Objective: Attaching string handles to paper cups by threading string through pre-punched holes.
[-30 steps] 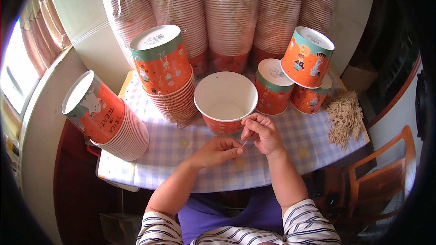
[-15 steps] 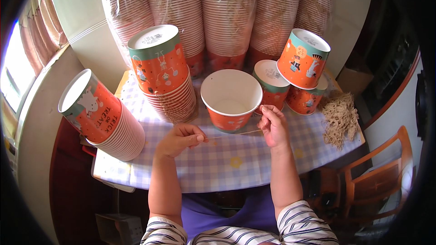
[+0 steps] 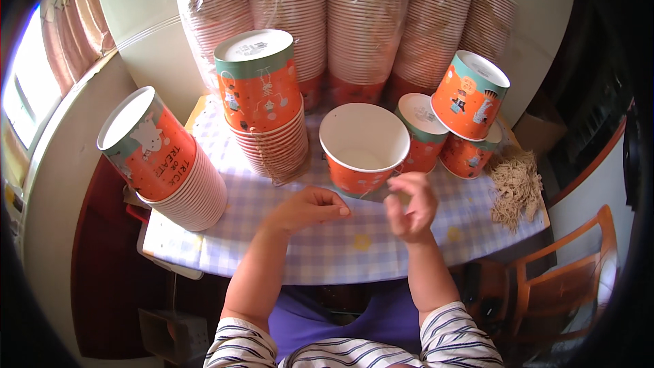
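In front of me an orange paper bucket (image 3: pixel 364 176) with a white inside stands upright on the table, its mouth facing up. Just left of its near side, my left hand (image 3: pixel 308 210) is closed, thumb and forefinger pinched together on a thin string. Only a faint pale bit of that string shows near the bucket's base; the rest is lost against the cloth. My right hand (image 3: pixel 413 208) is raised near the bucket's right front, its curled fingers apart and slightly blurred, with nothing visible in them.
Nested upside-down buckets (image 3: pixel 255 95) stand behind my left hand, twine strands hanging on them. Another stack (image 3: pixel 163 163) leans at the left edge. Upturned buckets (image 3: pixel 470 95) are piled right, beside a tangle of twine (image 3: pixel 516 187). Plastic-wrapped stacks (image 3: pixel 368 27) line the back.
The string no longer stretches visibly between my hands. My right hand's pinch has loosened and its fingers have spread. My left hand has shifted right, nearer to it. The view has moved slightly.
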A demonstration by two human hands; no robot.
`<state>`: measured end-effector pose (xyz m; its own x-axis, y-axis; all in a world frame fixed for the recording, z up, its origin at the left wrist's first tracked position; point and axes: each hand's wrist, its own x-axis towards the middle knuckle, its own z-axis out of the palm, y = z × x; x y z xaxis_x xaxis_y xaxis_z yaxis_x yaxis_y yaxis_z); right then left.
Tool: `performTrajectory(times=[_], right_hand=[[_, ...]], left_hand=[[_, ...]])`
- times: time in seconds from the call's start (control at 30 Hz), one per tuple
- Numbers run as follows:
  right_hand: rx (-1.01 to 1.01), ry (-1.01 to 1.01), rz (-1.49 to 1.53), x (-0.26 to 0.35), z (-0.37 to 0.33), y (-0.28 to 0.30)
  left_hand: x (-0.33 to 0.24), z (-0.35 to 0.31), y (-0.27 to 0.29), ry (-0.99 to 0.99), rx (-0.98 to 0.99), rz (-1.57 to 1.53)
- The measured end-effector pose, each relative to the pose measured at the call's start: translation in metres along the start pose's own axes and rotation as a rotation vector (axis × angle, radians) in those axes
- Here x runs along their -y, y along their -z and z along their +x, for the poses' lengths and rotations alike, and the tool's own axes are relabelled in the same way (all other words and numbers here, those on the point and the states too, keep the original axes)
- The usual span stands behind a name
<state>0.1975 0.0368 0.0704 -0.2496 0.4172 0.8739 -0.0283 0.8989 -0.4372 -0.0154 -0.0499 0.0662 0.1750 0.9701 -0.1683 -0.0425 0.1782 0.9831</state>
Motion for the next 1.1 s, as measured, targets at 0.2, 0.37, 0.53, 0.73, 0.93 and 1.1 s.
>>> performTrajectory(times=[0.2, 0.37, 0.53, 0.73, 0.93, 1.1], right_hand=[[0.492, -0.251, 0.154, 0.028, 0.001, -0.025], [0.426, -0.414, 0.172, 0.016, -0.001, -0.019], [0.172, -0.504, 0.301, 0.004, 0.0, -0.007], [0.019, -0.502, 0.466, -0.008, 0.001, 0.006], [0.156, -0.349, 0.457, -0.011, 0.005, 0.015], [0.289, -0.33, 0.489, -0.001, 0.007, 0.005]], left_hand=[[0.008, 0.006, -0.005, -0.055, 0.083, -0.101], [0.002, 0.002, -0.004, 0.01, 0.003, -0.111], [-0.005, -0.003, 0.004, 0.039, 0.037, -0.048], [-0.005, -0.007, 0.011, 0.023, 0.07, 0.048], [-0.004, -0.005, 0.011, 0.019, 0.086, 0.072], [-0.009, -0.003, 0.0, 0.053, 0.134, 0.143]])
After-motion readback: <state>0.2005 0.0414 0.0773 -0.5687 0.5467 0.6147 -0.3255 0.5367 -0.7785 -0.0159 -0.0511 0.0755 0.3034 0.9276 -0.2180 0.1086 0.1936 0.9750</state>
